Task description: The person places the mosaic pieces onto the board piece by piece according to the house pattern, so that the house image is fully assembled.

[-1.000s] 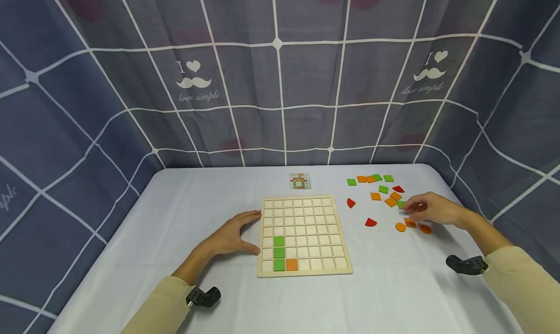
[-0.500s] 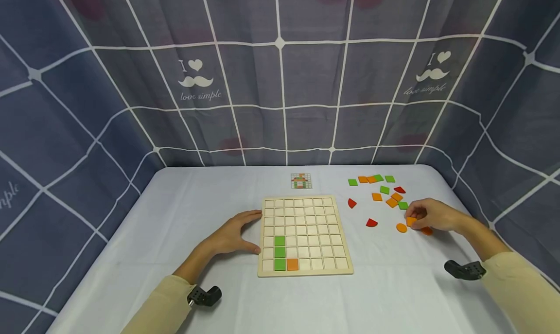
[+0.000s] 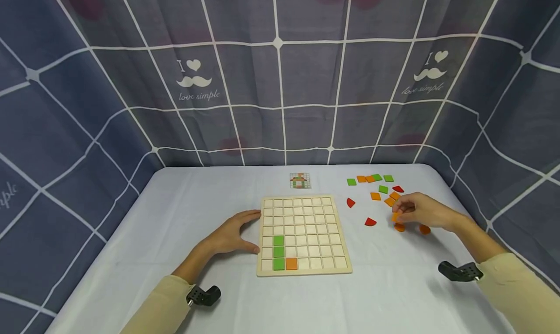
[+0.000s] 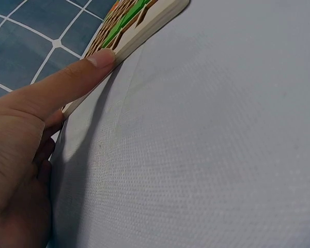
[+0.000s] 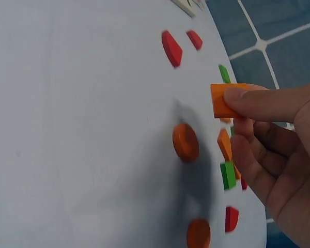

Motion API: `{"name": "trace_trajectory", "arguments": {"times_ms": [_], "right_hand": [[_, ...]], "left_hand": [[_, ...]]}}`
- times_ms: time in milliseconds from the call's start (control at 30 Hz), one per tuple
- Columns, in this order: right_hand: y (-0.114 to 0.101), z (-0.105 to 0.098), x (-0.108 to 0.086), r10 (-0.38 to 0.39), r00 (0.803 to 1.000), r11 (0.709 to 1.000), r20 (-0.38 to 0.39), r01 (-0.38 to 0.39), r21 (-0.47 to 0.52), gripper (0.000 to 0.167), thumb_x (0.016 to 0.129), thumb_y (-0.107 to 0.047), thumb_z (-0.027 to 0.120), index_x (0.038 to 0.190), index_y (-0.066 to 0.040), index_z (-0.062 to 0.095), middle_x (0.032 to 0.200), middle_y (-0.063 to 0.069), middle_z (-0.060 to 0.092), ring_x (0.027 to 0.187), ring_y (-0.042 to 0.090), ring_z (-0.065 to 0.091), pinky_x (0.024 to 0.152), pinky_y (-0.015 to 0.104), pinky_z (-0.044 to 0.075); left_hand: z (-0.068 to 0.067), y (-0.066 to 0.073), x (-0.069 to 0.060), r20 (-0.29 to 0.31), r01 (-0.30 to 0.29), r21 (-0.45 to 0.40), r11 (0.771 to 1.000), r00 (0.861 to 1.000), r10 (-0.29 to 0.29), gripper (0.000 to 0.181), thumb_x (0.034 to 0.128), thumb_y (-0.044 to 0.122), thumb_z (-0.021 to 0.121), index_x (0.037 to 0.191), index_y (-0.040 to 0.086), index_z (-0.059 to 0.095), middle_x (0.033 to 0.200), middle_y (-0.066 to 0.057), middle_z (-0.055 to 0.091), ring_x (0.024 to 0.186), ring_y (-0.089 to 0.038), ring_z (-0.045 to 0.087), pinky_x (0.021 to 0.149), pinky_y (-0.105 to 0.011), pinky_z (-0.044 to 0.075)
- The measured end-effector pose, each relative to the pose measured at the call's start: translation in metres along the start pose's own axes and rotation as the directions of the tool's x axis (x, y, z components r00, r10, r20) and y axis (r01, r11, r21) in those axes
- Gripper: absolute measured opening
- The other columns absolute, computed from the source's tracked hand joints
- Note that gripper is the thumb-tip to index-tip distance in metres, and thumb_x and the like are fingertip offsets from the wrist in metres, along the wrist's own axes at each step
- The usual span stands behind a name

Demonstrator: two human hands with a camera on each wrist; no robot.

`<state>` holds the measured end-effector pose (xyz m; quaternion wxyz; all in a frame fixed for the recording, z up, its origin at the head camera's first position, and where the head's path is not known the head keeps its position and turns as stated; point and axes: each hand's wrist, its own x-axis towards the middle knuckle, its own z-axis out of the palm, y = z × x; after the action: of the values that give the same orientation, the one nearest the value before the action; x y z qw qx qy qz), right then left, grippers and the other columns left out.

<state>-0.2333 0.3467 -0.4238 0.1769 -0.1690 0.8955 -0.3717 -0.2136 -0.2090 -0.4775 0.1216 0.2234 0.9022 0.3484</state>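
diffuse light, soft-edged grey shadows

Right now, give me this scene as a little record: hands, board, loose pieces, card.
Left hand: against the board's left edge
Right hand: pinching an orange tile in the air
Board: green squares, three in a column; orange square right of the nearest
Loose pieces: red, green, orange; right of the board
Card: beyond the board

My left hand [image 3: 233, 235] and right hand [image 3: 426, 211] are bare. My left sleeve [image 3: 158, 307] and right sleeve [image 3: 518, 285] are pale beige, and at their ends sit 2 black devices [image 3: 204, 296], each rounded at 1 end and dotted at the other.
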Motion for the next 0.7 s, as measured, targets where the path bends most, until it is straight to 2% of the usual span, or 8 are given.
{"name": "trace_trajectory", "arguments": {"times_ms": [100,233,433,567,700], "right_hand": [[-0.009,0.006,0.005,-0.009,1.000,1.000,0.007,0.009,-0.017,0.024,0.093,-0.012,0.078,0.110,0.001,0.069,0.096,0.005,0.066,0.085,0.020,0.062,0.075,0.025,0.055],[-0.021,0.017,0.012,-0.041,0.999,0.998,0.013,0.041,-0.049,0.021,0.091,-0.013,0.080,0.107,-0.003,0.071,0.094,0.002,0.068,0.081,0.020,0.062,0.072,0.025,0.055],[-0.044,0.033,0.021,-0.133,0.990,0.988,0.040,0.136,-0.079,0.013,0.091,-0.011,0.081,0.101,-0.010,0.073,0.088,-0.002,0.068,0.077,0.017,0.061,0.067,0.025,0.053],[-0.059,0.045,0.028,-0.174,0.983,0.982,0.064,0.177,-0.057,0.013,0.091,-0.010,0.080,0.101,-0.011,0.072,0.087,-0.003,0.070,0.079,0.018,0.064,0.072,0.026,0.056],[-0.071,0.058,0.034,-0.193,0.976,0.981,0.102,0.195,-0.013,0.011,0.092,-0.009,0.079,0.101,-0.010,0.072,0.087,-0.002,0.070,0.079,0.021,0.065,0.072,0.027,0.056]], "left_hand": [[0.001,-0.001,0.000,0.004,-0.005,-0.008,1.000,1.000,0.005,0.105,0.0689,0.041,0.097,0.156,0.011,0.047,0.162,-0.008,0.039,0.151,-0.035,0.028,0.121,-0.056,0.025],[0.002,-0.002,0.001,0.007,-0.010,-0.013,1.000,1.000,0.010,0.105,0.0691,0.040,0.097,0.156,0.011,0.047,0.162,-0.008,0.040,0.151,-0.034,0.028,0.121,-0.056,0.025],[0.002,-0.001,0.000,0.006,-0.011,-0.012,1.000,1.000,0.011,0.105,0.0695,0.041,0.097,0.156,0.010,0.047,0.162,-0.008,0.039,0.151,-0.035,0.028,0.121,-0.057,0.025],[0.000,-0.003,0.000,0.000,-0.016,-0.007,1.000,1.000,0.016,0.106,0.0696,0.043,0.097,0.157,0.010,0.046,0.162,-0.008,0.039,0.151,-0.036,0.028,0.120,-0.058,0.025],[0.000,-0.003,0.000,0.001,-0.017,-0.012,1.000,1.000,0.017,0.106,0.0695,0.043,0.096,0.157,0.010,0.046,0.162,-0.008,0.039,0.151,-0.036,0.028,0.120,-0.057,0.025]]}}
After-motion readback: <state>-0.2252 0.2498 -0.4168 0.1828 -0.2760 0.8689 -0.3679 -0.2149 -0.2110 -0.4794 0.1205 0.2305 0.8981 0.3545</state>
